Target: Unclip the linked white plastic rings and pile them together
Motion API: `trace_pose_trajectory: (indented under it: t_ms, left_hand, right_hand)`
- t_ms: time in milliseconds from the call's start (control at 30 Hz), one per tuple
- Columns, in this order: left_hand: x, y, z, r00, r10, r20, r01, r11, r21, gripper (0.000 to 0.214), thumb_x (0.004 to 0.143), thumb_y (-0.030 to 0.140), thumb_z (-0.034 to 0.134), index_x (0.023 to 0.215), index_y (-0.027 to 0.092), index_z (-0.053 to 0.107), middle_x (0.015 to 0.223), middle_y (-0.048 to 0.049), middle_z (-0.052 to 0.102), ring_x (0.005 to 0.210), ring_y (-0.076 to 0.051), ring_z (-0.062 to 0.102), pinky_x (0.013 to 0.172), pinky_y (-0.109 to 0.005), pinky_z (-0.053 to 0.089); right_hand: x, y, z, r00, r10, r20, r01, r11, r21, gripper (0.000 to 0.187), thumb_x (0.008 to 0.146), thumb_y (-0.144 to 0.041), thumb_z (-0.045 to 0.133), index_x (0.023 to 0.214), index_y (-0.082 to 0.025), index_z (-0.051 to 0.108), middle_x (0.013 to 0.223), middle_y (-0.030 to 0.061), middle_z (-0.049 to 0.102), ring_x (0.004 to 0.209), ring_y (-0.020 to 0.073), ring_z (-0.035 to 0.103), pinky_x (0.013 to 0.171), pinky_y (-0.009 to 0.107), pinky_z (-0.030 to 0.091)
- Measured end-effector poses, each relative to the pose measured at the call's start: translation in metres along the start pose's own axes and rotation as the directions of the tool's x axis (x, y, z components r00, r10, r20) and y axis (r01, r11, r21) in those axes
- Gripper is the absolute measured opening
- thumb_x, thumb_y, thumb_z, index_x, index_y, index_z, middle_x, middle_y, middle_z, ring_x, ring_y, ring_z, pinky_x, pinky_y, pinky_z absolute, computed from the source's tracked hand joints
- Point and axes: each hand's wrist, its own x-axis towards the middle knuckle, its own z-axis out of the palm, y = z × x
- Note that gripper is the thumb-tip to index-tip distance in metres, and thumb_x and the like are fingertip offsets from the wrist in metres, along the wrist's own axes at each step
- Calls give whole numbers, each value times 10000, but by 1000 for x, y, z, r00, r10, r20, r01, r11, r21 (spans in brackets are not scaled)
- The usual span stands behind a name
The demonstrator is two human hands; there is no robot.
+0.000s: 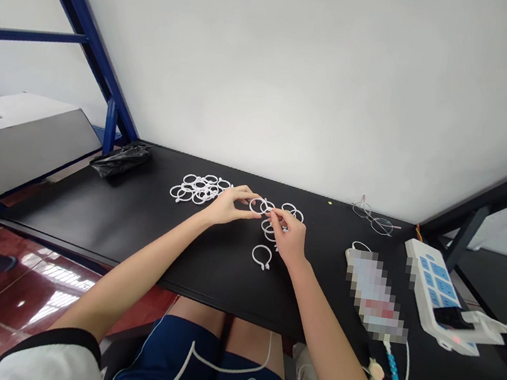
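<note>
My left hand (231,206) is above the black table with thumb and fingers closed on a white open-ended plastic ring (251,206). My right hand (290,236) pinches the same ring on its right side, near its small knobbed ends. A second ring may overlap it, but I cannot tell. Beyond my left hand lies a loose pile of white rings (206,193). Several more rings (296,210) lie behind and beneath my right hand, partly hidden by it. One single ring (261,263) rests nearer to me, its gap facing my side.
On the right lie eyeglasses (381,225), a phone (375,295) on a charging cable, and a white power strip (438,285) with trailing cords. A crumpled black plastic bag (121,159) sits at the far left, beside a blue metal frame (110,126). A white wall (297,83) borders the table's back.
</note>
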Motion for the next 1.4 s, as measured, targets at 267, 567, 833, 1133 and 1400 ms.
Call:
trace_pose_trajectory:
  t_ms: [267,567,833,1133,1400]
  left_hand:
    - [0,-3,-4,999,-25,-21,25,999,39,447,760,474,744,1118,209,707,952,-58,622,922,-179,609,866,-347,537]
    - [5,-8,-29,976,-130,-176,138,990,38,505,751,511,727,1122,170,687,979,-60,624,887,-170,622,861,-347,549]
    - [-38,-39,-70,896,-167,-412,353,830,432,495,767,550,693,1107,190,699,1090,-90,619,1066,-255,596,1011,-410,459]
    - [-61,-64,-86,812,-282,-512,557,637,533,467,795,540,647,1181,278,670,1382,-121,439,1267,-364,411,1025,-540,390]
    - [-62,-65,-91,784,-314,-536,607,571,552,526,845,575,558,1255,255,636,1429,-164,391,1303,-394,383,1023,-564,383]
  right_hand:
    - [0,1,4,999,20,-45,-21,1000,-14,225,941,-324,511,968,-204,700,870,63,749,717,181,709,622,291,588]
    - [3,0,3,994,55,-91,-57,998,-24,217,918,-310,525,920,-193,708,845,76,753,699,192,707,587,299,577]
    - [3,-3,4,995,39,-89,-41,999,-15,210,917,-278,513,915,-194,706,820,64,742,719,185,700,585,289,574]
    - [2,-2,5,996,16,-83,-17,1000,-15,195,912,-263,519,912,-204,704,814,59,739,728,187,700,576,285,572]
    - [1,-3,4,997,14,-72,-16,1000,-20,193,913,-261,518,917,-201,702,817,61,738,735,190,701,571,283,569]
